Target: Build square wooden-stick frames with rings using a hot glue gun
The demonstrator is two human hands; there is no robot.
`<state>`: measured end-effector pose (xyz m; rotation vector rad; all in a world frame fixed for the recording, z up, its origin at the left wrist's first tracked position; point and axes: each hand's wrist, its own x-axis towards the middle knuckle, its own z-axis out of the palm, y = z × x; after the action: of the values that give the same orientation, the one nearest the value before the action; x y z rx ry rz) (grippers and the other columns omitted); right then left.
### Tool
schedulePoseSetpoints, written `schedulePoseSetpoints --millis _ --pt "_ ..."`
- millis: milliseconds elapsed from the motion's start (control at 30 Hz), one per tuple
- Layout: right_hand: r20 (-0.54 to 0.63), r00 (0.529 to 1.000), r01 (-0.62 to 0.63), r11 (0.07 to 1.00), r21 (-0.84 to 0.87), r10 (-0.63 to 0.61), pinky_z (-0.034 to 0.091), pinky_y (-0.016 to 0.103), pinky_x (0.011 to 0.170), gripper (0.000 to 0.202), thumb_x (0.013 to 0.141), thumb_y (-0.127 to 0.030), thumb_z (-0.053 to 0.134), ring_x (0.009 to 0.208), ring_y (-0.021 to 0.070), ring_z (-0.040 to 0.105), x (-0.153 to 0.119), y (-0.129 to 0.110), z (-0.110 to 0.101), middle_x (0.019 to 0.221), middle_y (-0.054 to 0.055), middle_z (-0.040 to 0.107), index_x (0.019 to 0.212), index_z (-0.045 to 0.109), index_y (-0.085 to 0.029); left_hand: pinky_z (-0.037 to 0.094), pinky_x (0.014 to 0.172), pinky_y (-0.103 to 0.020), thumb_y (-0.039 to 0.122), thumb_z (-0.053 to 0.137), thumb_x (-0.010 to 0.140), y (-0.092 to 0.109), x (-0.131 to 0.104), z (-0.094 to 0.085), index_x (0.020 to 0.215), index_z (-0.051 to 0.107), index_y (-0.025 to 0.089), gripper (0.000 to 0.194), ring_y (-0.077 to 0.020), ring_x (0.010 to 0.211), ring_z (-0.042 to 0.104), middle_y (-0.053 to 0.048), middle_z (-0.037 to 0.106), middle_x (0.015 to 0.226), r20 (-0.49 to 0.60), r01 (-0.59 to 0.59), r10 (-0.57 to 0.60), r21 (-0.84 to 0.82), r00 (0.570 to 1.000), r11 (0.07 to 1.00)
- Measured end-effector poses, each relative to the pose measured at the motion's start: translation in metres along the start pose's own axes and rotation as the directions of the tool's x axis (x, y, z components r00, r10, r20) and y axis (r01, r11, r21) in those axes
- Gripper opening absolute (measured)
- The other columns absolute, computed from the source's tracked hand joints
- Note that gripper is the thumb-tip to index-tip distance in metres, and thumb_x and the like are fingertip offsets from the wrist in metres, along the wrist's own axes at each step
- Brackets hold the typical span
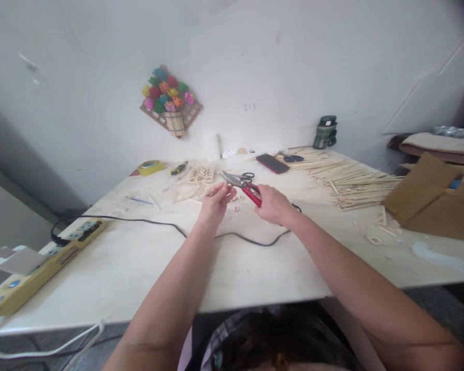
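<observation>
My right hand point(272, 204) is closed around the red handles of a pair of pruning shears point(251, 194). Their metal blades point left, over the fingertips of my left hand point(215, 200). That hand is pinched on a small pale piece of wooden stick at the blades, mostly hidden by the fingers. Small wooden offcuts point(236, 208) lie on the table just below the shears. Behind the blades rests a pair of dark-handled scissors point(248, 176). A little lattice of glued sticks point(201, 175) lies beyond my left hand.
Many thin wooden sticks point(348, 180) spread at the right, by a cardboard box point(429, 198). A black cable point(139, 221) crosses the table from a yellow power strip point(67, 252). Farther back are yellow tape point(150, 167), a utility knife point(179, 168), a phone point(272, 164) and a dark bottle point(325, 134).
</observation>
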<state>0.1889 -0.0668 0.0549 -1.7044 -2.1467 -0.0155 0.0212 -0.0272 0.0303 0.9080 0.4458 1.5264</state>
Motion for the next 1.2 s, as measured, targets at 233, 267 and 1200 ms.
schedulePoseSetpoints --millis 233,267,1200 --pt "-0.038 0.999 0.001 0.999 -0.047 -0.003 0.04 0.029 0.071 0.04 0.069 -0.025 0.051 0.088 0.0231 0.056 -0.002 -0.002 0.001 0.096 0.01 0.059 0.107 0.046 -0.015 0.05 0.071 -0.025 0.021 0.074 0.058 0.001 0.0 0.0 0.072 0.065 0.017 0.016 -0.0097 0.066 0.061 0.001 0.064 0.069 -0.009 0.015 -0.015 0.028 1.0 1.0" --pt "-0.042 0.999 0.0 0.998 -0.056 -0.002 0.04 0.03 0.071 0.04 0.069 -0.025 0.051 0.088 0.0233 0.056 -0.002 -0.001 0.001 0.096 0.011 0.06 0.107 0.046 -0.015 0.05 0.072 -0.026 0.02 0.073 0.058 0.001 0.001 -0.001 0.072 0.065 0.017 0.016 -0.0099 0.066 0.061 0.001 0.065 0.069 -0.008 0.014 -0.014 0.028 1.0 0.999" --pt "0.155 0.858 -0.439 0.856 -0.273 0.49 0.042 0.035 0.067 0.059 0.061 -0.048 0.055 0.091 0.0301 0.055 0.021 0.128 -0.004 0.105 0.018 0.056 0.108 0.055 -0.012 0.052 0.061 -0.027 0.023 0.073 0.059 0.006 0.002 -0.01 0.072 0.062 0.011 0.021 -0.0164 0.06 0.064 -0.008 0.068 0.071 0.025 0.084 -0.092 0.238 0.995 0.968"
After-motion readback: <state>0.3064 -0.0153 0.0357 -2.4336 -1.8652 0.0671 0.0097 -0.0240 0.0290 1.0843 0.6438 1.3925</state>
